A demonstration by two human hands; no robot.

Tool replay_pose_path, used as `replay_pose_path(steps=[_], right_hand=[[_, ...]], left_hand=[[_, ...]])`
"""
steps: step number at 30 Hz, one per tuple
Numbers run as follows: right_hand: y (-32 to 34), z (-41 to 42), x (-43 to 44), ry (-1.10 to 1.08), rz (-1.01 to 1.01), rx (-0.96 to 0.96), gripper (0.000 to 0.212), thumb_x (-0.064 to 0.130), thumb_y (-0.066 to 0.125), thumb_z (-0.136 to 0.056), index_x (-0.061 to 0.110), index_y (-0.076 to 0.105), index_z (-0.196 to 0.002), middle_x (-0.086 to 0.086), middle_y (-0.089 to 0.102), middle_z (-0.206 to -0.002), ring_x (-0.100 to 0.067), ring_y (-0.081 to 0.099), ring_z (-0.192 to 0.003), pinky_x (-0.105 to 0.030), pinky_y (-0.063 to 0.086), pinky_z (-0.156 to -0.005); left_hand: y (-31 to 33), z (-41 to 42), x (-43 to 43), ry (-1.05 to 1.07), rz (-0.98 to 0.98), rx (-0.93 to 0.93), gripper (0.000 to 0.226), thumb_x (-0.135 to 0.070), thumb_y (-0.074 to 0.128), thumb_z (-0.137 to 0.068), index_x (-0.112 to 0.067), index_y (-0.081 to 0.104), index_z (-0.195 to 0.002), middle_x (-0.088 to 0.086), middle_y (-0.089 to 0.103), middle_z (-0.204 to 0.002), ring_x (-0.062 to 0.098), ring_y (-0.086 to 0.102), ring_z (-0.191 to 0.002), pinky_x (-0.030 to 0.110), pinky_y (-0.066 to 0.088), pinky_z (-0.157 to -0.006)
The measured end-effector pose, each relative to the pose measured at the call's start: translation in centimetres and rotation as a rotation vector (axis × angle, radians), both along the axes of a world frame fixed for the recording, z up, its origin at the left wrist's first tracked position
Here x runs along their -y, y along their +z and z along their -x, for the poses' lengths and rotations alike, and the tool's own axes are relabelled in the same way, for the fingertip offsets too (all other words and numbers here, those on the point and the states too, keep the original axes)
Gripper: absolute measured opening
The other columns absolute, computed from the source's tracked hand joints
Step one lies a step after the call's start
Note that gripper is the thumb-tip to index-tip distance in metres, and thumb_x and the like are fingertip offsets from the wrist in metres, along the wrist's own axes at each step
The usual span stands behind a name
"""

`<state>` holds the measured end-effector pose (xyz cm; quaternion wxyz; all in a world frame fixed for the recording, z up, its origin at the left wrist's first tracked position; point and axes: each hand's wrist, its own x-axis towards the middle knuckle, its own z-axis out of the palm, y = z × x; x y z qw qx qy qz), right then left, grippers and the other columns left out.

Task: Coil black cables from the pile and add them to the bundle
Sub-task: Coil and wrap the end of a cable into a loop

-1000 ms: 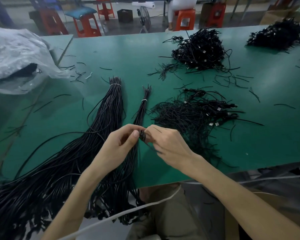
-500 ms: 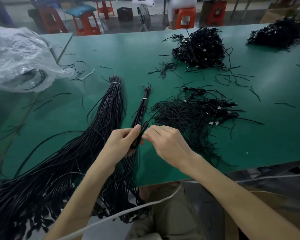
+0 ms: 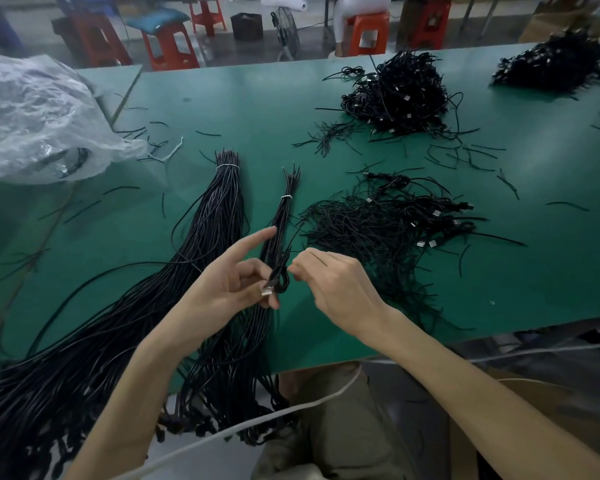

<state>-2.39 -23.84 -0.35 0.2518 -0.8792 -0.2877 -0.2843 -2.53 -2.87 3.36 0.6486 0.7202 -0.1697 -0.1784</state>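
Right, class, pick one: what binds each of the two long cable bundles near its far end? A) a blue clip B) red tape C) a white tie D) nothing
C: a white tie wraps the thick bundle, and a second white tie wraps the thin bundle.

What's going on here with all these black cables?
A person at a green table is coiling a short black cable with a silver plug. The left hand holds its folded loops while the right hand pinches the strand beside them. A loose pile of black cables lies to the right; a thin white-tied bundle lies just beyond the hands.
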Motion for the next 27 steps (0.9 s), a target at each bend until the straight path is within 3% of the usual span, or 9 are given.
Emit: replay_pose_path(steps=[7, 11, 13, 15, 17, 23, 25, 27], right_hand=[[0.3, 0.4, 0.2, 0.017, -0.008, -0.014, 0.014, 0.006, 0.063, -0.100, 0.004, 0.065, -0.086, -0.003, 0.064, -0.077, -0.022, 0.059, -0.062, -0.035, 0.052, -0.060], [0.9, 0.6, 0.2, 0.049, -0.059, -0.021, 0.017, 0.010, 0.055, -0.100, 0.002, 0.067, -0.089, -0.005, 0.068, -0.081, -0.024, 0.065, -0.066, -0.038, 0.056, -0.061], [1.3, 0.6, -0.1, 0.060, -0.045, 0.008, 0.019, 0.011, 0.055, -0.101, 0.003, 0.068, -0.088, -0.004, 0.067, -0.079, -0.023, 0.063, -0.065, -0.037, 0.055, -0.061], [1.6, 0.6, -0.5, 0.069, -0.024, 0.047, 0.024, 0.014, 0.056, -0.103, 0.004, 0.067, -0.084, -0.004, 0.064, -0.076, -0.021, 0.059, -0.064, -0.034, 0.052, -0.061], [1.8, 0.4, -0.8, 0.077, 0.010, 0.089, 0.025, 0.014, 0.056, -0.103, 0.005, 0.066, -0.082, -0.004, 0.063, -0.073, -0.020, 0.058, -0.064, -0.032, 0.051, -0.061], [1.4, 0.1, -0.5, 0.056, 0.199, 0.227, 0.027, 0.014, 0.060, -0.104, 0.007, 0.063, -0.078, -0.003, 0.056, -0.068, -0.019, 0.051, -0.058, -0.031, 0.043, -0.057], [1.2, 0.1, 0.0, 0.058, 0.152, 0.140, 0.029, 0.016, 0.054, -0.106, 0.005, 0.064, -0.081, -0.003, 0.061, -0.072, -0.020, 0.056, -0.060, -0.033, 0.048, -0.058], [1.1, 0.2, 0.7, 0.036, -0.028, -0.119, 0.028, 0.017, 0.050, -0.107, 0.003, 0.066, -0.088, 0.004, 0.065, -0.079, -0.015, 0.060, -0.066, -0.038, 0.053, -0.063]], left_hand=[[-0.3, -0.5, -0.1, -0.058, -0.079, 0.120, 0.051, 0.004, 0.063, -0.093, -0.011, 0.057, -0.141, 0.032, 0.058, -0.098, 0.028, 0.071, -0.085, 0.038, 0.056, -0.083], [-0.2, -0.7, -0.1, -0.065, -0.117, 0.196, 0.036, -0.013, 0.061, -0.096, -0.008, 0.064, -0.132, 0.007, 0.070, -0.088, 0.016, 0.066, -0.075, 0.022, 0.051, -0.069], [-0.4, -0.8, 0.1, -0.006, -0.152, 0.234, 0.028, -0.023, 0.056, -0.099, -0.003, 0.070, -0.113, -0.001, 0.063, -0.074, 0.010, 0.055, -0.064, 0.019, 0.045, -0.062], [-0.6, -1.0, 0.4, 0.089, -0.228, 0.287, 0.042, -0.038, 0.051, -0.100, -0.001, 0.064, -0.084, -0.005, 0.047, -0.060, 0.007, 0.040, -0.053, 0.020, 0.035, -0.052], [-0.8, -1.4, 0.7, 0.159, -0.296, 0.307, 0.054, -0.047, 0.049, -0.100, -0.002, 0.060, -0.073, -0.005, 0.039, -0.055, 0.008, 0.033, -0.049, 0.021, 0.027, -0.047], [-1.2, -2.6, 1.1, 0.144, -0.330, -0.167, 0.053, -0.050, 0.057, -0.100, -0.016, 0.076, -0.063, 0.008, 0.057, -0.062, 0.015, 0.045, -0.050, 0.021, 0.036, -0.048], [-1.5, -2.8, 1.4, 0.131, -0.319, -0.182, 0.052, -0.051, 0.057, -0.100, -0.013, 0.078, -0.071, 0.008, 0.062, -0.065, 0.017, 0.051, -0.054, 0.023, 0.041, -0.050], [-2.0, -3.0, 1.6, 0.165, -0.299, -0.167, 0.052, -0.048, 0.053, -0.104, -0.009, 0.076, -0.079, 0.003, 0.066, -0.065, 0.016, 0.057, -0.054, 0.023, 0.045, -0.051]])
